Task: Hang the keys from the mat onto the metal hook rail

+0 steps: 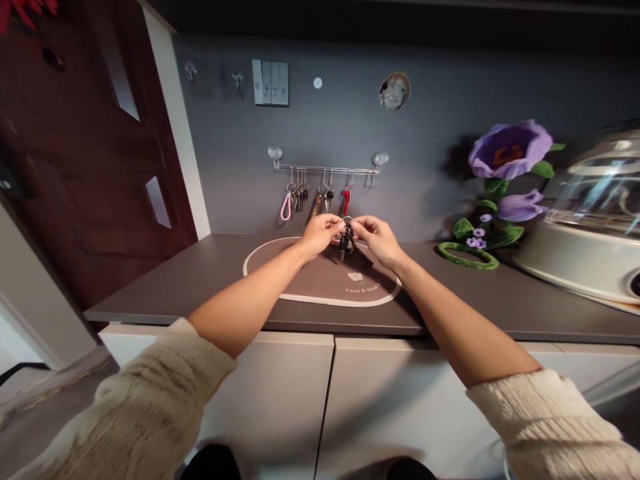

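A bunch of keys (345, 244) hangs from a metal ring between my two hands, above a brown oval mat (310, 288) with a pale border. My left hand (321, 235) pinches the ring from the left. On the other side, the thumb and fingers of my right hand (379, 239) are closed on the same ring. Just behind, a clear hook rail (325, 169) on the wall carries several key sets, among them one with a pink loop (285, 207) and one with a red strap (346, 201).
The mat lies on a dark countertop (200, 280) over white cabinet doors (270, 373). At right stand a purple knitted flower (510, 150) and a cream appliance with a clear dome (595, 227). A dark red door (95, 167) is at left.
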### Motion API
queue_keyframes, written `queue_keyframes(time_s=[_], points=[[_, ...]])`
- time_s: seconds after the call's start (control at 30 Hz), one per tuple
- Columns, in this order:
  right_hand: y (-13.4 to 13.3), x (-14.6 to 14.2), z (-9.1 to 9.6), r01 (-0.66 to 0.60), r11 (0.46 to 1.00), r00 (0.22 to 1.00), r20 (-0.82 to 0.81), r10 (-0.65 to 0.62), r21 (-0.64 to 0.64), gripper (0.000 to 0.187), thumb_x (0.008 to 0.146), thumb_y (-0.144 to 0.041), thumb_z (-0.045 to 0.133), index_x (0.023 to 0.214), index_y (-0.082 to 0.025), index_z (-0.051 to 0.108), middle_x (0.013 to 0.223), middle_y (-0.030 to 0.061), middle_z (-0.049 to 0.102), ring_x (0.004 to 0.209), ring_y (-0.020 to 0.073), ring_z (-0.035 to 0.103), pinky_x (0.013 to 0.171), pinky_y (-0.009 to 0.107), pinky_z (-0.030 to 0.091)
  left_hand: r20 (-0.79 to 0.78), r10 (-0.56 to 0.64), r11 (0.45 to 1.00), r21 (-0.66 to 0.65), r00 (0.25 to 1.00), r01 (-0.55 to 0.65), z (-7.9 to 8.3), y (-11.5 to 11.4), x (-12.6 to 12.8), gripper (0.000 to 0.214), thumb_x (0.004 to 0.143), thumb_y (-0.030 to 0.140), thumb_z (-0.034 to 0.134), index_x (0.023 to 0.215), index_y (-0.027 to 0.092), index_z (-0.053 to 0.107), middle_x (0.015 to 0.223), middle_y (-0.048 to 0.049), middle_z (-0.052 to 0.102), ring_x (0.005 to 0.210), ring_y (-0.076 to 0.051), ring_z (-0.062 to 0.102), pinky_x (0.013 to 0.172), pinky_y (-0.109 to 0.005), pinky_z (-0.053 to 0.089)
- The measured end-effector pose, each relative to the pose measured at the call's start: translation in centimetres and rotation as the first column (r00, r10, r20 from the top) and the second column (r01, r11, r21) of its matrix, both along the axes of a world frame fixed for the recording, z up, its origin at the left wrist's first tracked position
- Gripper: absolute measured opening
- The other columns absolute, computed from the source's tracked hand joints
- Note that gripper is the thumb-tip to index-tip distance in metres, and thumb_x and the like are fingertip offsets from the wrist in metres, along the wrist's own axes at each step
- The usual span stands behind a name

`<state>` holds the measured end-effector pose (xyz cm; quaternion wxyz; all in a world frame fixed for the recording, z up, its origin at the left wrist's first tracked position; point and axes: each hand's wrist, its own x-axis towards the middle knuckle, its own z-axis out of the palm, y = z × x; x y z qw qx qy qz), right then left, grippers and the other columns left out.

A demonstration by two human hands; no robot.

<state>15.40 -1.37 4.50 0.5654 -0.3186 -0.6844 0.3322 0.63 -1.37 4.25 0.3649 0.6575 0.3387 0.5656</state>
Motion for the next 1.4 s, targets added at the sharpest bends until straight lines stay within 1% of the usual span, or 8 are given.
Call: queue_keyframes(time_s=[0.2, 0.47, 0.7, 0.83, 1.0, 1.17, 1.3, 1.4], points=[[-0.1, 0.0, -0.2, -0.071, 0.998, 0.995, -0.064, 0.07, -0.001, 0.024, 0.065, -0.035, 0.068, 0.076, -0.015, 0.062, 0.071, 0.0002, 0.059, 0.064, 0.0073, 0.051, 0.065, 0.021, 0.044, 0.076, 0.017, 0.999, -0.037, 0.997, -0.014, 0.1, 0.3, -0.2, 0.012, 0.075, 0.021, 0.056, 0.082, 0.011, 0.057, 0.075, -0.003, 0.064, 0.063, -0.007, 0.055, 0.062, -0.021, 0.043], [-0.1, 0.1, -0.2, -0.116, 0.991, 0.985, -0.136, 0.105, -0.072, 0.028, 0.061, -0.039, 0.07, 0.073, -0.016, 0.06, 0.075, 0.0005, 0.058, 0.068, 0.0086, 0.051, 0.066, 0.023, 0.043, 0.157, -0.082, 0.997, 0.025, 0.984, 0.079, -0.3, 0.4, 0.2, 0.024, 0.066, 0.031, 0.064, 0.078, 0.012, 0.057, 0.066, 0.0007, 0.059, 0.056, -0.006, 0.05, 0.053, -0.019, 0.04], [0.3, 0.1, -0.2, -0.064, 0.996, 0.995, -0.069, 0.068, 0.054, 0.025, 0.068, -0.04, 0.063, 0.074, -0.017, 0.055, 0.069, -0.0027, 0.051, 0.066, 0.0081, 0.046, 0.068, 0.023, 0.039, 0.131, -0.06, 0.995, 0.09, 0.99, 0.048, -0.2, 0.1, 0.5, 0.027, 0.063, 0.035, 0.065, 0.077, 0.012, 0.06, 0.068, -0.0008, 0.06, 0.06, -0.008, 0.051, 0.055, -0.021, 0.04], [0.5, 0.0, -0.2, -0.045, 0.996, 0.993, -0.101, 0.053, 0.08, 0.026, 0.068, -0.041, 0.062, 0.071, -0.018, 0.05, 0.068, -0.0037, 0.048, 0.065, 0.0083, 0.044, 0.067, 0.022, 0.038, 0.117, -0.005, 0.995, 0.097, 0.993, -0.007, -0.2, 0.0, 0.5, 0.022, 0.064, 0.03, 0.064, 0.078, 0.012, 0.061, 0.071, -0.0018, 0.061, 0.063, -0.009, 0.052, 0.06, -0.021, 0.041], [0.7, 0.0, 0.1, -0.003, 1.0, 0.987, -0.161, 0.005, 0.011, 0.03, 0.066, -0.045, 0.062, 0.072, -0.018, 0.049, 0.068, -0.0046, 0.046, 0.061, 0.0075, 0.042, 0.06, 0.021, 0.037, 0.083, 0.088, 0.989, 0.114, 0.993, -0.097, -0.6, 0.7, 0.5, 0.021, 0.069, 0.03, 0.058, 0.078, 0.012, 0.062, 0.066, -0.001, 0.059, 0.058, -0.009, 0.05, 0.057, -0.021, 0.04], [1.7, 0.5, 1.2, 0.032, 0.997, 0.973, -0.225, -0.048, -0.072, 0.035, 0.062, -0.048, 0.063, 0.073, -0.019, 0.047, 0.068, -0.0042, 0.048, 0.059, 0.008, 0.045, 0.056, 0.021, 0.037, -0.066, 0.194, 0.959, 0.225, 0.979, -0.174, -1.3, 1.2, 0.4, 0.021, 0.075, 0.03, 0.051, 0.075, 0.012, 0.061, 0.065, -0.0011, 0.059, 0.057, -0.009, 0.051, 0.058, -0.022, 0.041], [2.7, 0.8, 2.7, 0.017, 0.995, 0.96, -0.277, -0.045, -0.102, 0.031, 0.065, -0.044, 0.063, 0.074, -0.019, 0.046, 0.062, -0.0046, 0.048, 0.054, 0.0074, 0.045, 0.053, 0.02, 0.038, -0.223, 0.292, 0.911, 0.36, 0.93, -0.2, -1.6, 1.1, 0.3, 0.021, 0.078, 0.028, 0.047, 0.073, 0.014, 0.062, 0.071, -0.0024, 0.061, 0.063, -0.011, 0.053, 0.063, -0.023, 0.041], [3.4, 0.8, 4.0, -0.006, 0.992, 0.95, -0.311, -0.033, -0.123, 0.023, 0.071, -0.037, 0.06, 0.072, -0.019, 0.046, 0.057, -0.0051, 0.047, 0.05, 0.0065, 0.044, 0.053, 0.021, 0.04, -0.351, 0.413, 0.856, 0.464, 0.84, -0.227, -1.7, 0.8, 0.1, 0.022, 0.08, 0.026, 0.045, 0.074, 0.015, 0.063, 0.074, -0.0032, 0.061, 0.069, -0.012, 0.054, 0.068, -0.024, 0.041]])
